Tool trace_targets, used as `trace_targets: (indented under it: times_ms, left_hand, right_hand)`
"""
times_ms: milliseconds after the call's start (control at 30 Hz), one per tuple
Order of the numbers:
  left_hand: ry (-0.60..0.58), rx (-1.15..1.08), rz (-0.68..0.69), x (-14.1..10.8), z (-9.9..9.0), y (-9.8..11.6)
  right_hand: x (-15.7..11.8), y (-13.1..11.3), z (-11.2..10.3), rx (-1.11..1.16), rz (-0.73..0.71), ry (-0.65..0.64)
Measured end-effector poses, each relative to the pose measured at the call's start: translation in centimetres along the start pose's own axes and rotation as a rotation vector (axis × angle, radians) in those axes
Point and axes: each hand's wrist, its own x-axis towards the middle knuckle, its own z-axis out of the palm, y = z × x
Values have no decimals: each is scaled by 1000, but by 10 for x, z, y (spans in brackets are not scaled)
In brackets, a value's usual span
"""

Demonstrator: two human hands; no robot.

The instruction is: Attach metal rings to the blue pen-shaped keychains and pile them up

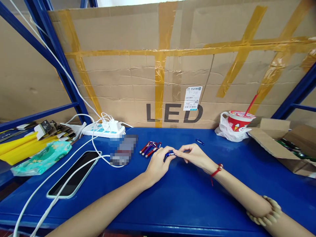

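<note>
My left hand (159, 164) is closed in a pinch on a small blue tube that looks like a keychain flashlight (170, 154), with a pale label on its side. My right hand (192, 154) has its thumb and index finger pinched at the right end of the same flashlight. Just left of my left hand lies a small group of red and purple keychain flashlights (149, 149) with metal clips. A loose blue carabiner clip (199, 142) lies on the table beyond my right hand.
On the blue table (197, 204) lie a phone (74, 176) and a second, blurred phone-like object (124, 149). White cables run from a power strip (103, 131). A red cup (239, 121) in a plastic bag and an open carton (278, 144) stand at right; cardboard (118, 89) closes the back.
</note>
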Motion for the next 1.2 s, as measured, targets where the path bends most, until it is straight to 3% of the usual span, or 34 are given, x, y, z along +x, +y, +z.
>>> trace_targets:
  times_ms: [233, 400, 567, 867, 1200]
  left_hand:
    - [25, -135, -132, 5, -1, 8]
    - [32, -172, -165, 6, -2, 9]
    - [-19, -195, -173, 6, -1, 7]
    - [-140, -130, -153, 2, 1, 0]
    - [-155, -177, -130, -2, 0, -2]
  right_hand:
    - [-2, -7, -8, -147, -230, 190]
    - [0, -4, -14, -179, -448, 116]
    - [0, -2, -16, -252, -530, 107]
    - [0, 2, -18, -304, -559, 56]
    - [2, 8, -14, -298, -413, 43]
